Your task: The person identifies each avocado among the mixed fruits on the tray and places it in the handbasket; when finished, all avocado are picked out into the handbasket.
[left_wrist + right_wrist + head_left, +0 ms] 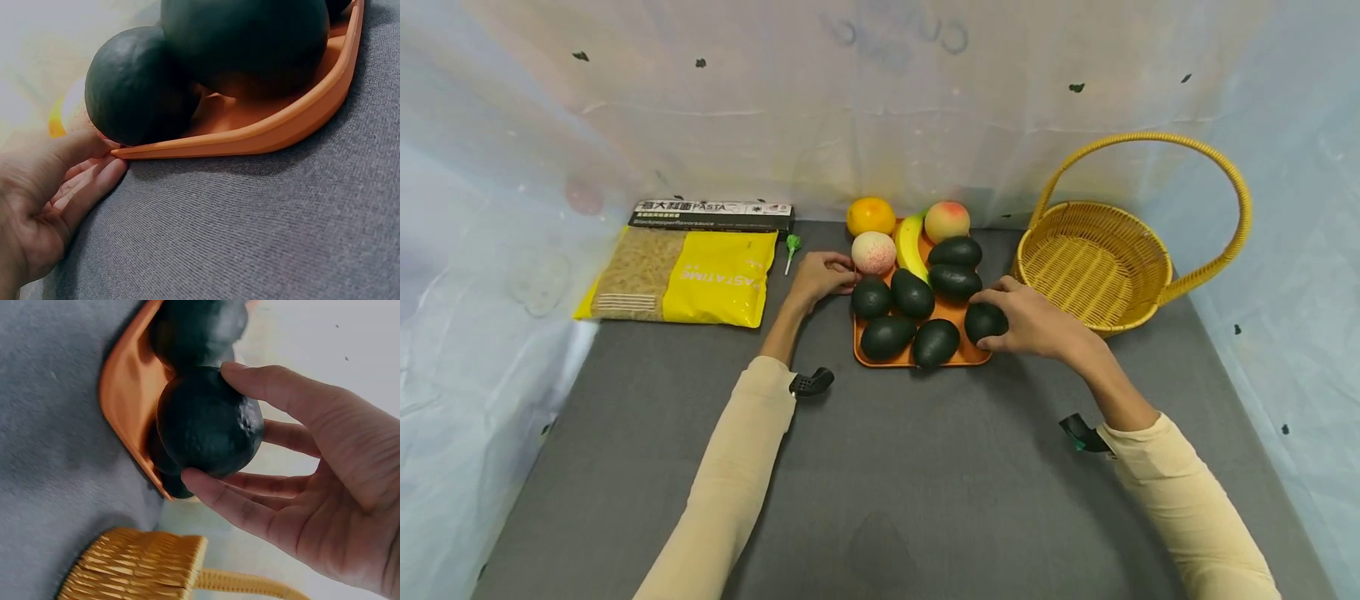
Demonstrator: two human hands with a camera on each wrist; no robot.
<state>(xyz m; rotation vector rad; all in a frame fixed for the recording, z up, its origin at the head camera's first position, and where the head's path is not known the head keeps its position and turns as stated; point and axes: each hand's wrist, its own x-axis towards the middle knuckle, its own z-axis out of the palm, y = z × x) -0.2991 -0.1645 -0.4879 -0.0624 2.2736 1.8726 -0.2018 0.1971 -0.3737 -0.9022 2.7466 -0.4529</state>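
Note:
An orange tray [972,358] stands at the back middle of the table, bearing several dark green avocados [887,337], a banana [909,248], two peaches [947,222] and an orange [870,217]. My right hand [1036,323] holds one avocado [209,422] between thumb and fingers, over the tray's right side. At the tray's left edge, my left hand [820,280] pinches the rim [231,139], thumb above and fingers beneath. In the left wrist view, the left hand [47,200] is close beside an avocado [134,84] without gripping it.
A yellow wicker basket [1150,292] with a tall handle stands right of the tray. To the left lie a yellow pasta bag [722,279], a dark pasta box [711,218] behind it, and a green lollipop [793,242]. A pale sheet [925,108] hangs behind the table.

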